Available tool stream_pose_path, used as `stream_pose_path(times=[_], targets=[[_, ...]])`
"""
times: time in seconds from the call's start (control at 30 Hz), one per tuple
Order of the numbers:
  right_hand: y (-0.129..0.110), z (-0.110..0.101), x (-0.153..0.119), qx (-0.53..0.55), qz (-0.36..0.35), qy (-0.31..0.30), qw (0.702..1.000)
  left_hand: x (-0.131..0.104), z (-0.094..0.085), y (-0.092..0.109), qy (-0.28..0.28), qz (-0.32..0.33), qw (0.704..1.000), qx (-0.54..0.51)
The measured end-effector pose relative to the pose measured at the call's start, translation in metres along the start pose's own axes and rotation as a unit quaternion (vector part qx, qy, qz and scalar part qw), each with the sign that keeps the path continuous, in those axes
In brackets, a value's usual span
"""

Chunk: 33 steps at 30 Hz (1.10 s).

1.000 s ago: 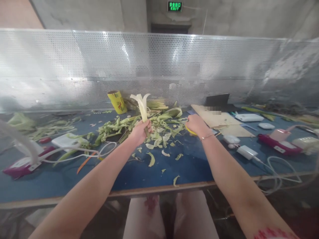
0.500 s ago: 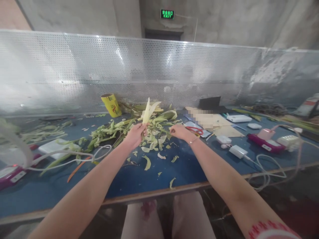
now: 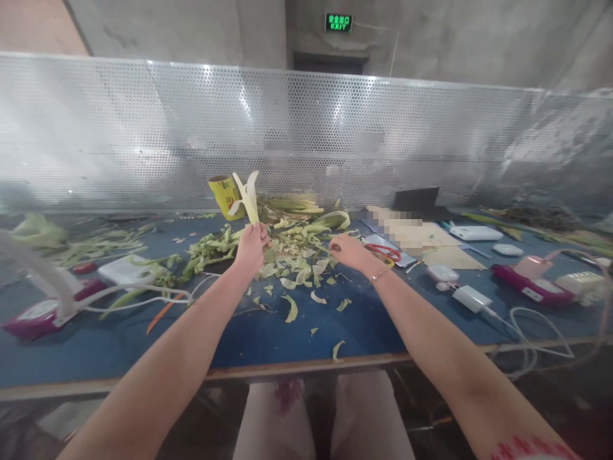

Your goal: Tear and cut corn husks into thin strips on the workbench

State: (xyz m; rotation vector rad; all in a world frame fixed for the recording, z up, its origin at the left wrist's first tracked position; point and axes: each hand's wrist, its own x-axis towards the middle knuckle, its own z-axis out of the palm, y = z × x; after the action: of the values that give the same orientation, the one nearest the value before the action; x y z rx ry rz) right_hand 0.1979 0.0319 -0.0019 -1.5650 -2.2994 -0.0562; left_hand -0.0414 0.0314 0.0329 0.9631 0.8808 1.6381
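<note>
My left hand [image 3: 252, 248] is closed round the base of a pale flower-like bundle of leaves [image 3: 249, 197], held upright with its tips curling outward. My right hand [image 3: 352, 253] hovers over the right side of the scraps, fingers pinched together; whatever may be between them is too small to make out. Between and behind the hands lies a heap of pale green leaves and stalks [image 3: 316, 227]. Cut leaf bits [image 3: 290, 309] are scattered on the blue tabletop [image 3: 268, 338] in front.
A yellow cardboard tube [image 3: 224, 197] stands tilted behind my left hand. At right lie a phone [image 3: 405, 257], red-handled scissors [image 3: 383, 250], a white charger [image 3: 472, 298] and a purple power strip [image 3: 531, 287]. White cables [image 3: 138, 292] cross the left side. A perforated metal screen [image 3: 306, 140] closes the back.
My left hand has moved left with the flower-like bundle, whose leaves now spread wider apart. My right hand stays pinched in about the same place. The view has shifted slightly.
</note>
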Motion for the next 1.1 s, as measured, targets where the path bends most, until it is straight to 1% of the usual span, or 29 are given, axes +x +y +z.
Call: stream_pose_path(times=[0.07,0.13,0.23,0.3,0.37,0.47,0.57,0.67,0.73,0.8,0.87,1.0,1.1], targets=[[-0.006,0.003,0.0,0.01,-0.042,-0.012,0.999,0.002,-0.001,0.001,-0.009,-0.007,1.0,-0.009],[-0.011,0.009,0.0,0.0,-0.056,-0.035,0.998,0.002,-0.001,-0.001,-0.034,-0.031,0.999,-0.021],[-0.018,0.017,0.001,-0.009,-0.028,-0.049,0.998,0.0,0.001,-0.008,-0.078,-0.053,0.995,-0.019],[-0.021,0.018,0.001,0.004,-0.009,-0.039,0.999,-0.001,0.001,-0.015,-0.097,-0.045,0.994,0.004],[-0.022,0.014,0.001,0.026,0.005,-0.01,1.0,-0.001,0.0,-0.02,-0.112,-0.021,0.992,0.048],[-0.02,0.004,0.001,0.101,0.055,0.068,0.991,-0.001,-0.003,-0.024,-0.129,0.019,0.982,0.138],[-0.017,-0.005,0.003,0.232,0.105,0.132,0.958,-0.002,-0.004,-0.025,-0.138,0.034,0.969,0.203],[-0.019,-0.012,0.004,0.342,0.111,0.16,0.919,-0.005,-0.002,-0.024,-0.147,0.046,0.952,0.264],[-0.022,-0.017,0.002,0.366,0.109,0.164,0.91,-0.009,0.001,-0.021,-0.147,0.077,0.927,0.336],[-0.024,-0.021,-0.001,0.358,0.101,0.158,0.915,-0.013,0.003,-0.019,-0.144,0.107,0.897,0.405],[-0.025,-0.023,-0.003,0.349,0.086,0.148,0.921,-0.017,0.005,-0.016,-0.15,0.113,0.879,0.437],[-0.021,-0.021,-0.002,0.354,0.053,0.144,0.923,-0.018,0.007,-0.016,-0.172,0.102,0.881,0.428],[-0.017,-0.02,-0.002,0.33,0.041,0.132,0.934,-0.014,0.004,-0.021,-0.178,0.092,0.886,0.418]])
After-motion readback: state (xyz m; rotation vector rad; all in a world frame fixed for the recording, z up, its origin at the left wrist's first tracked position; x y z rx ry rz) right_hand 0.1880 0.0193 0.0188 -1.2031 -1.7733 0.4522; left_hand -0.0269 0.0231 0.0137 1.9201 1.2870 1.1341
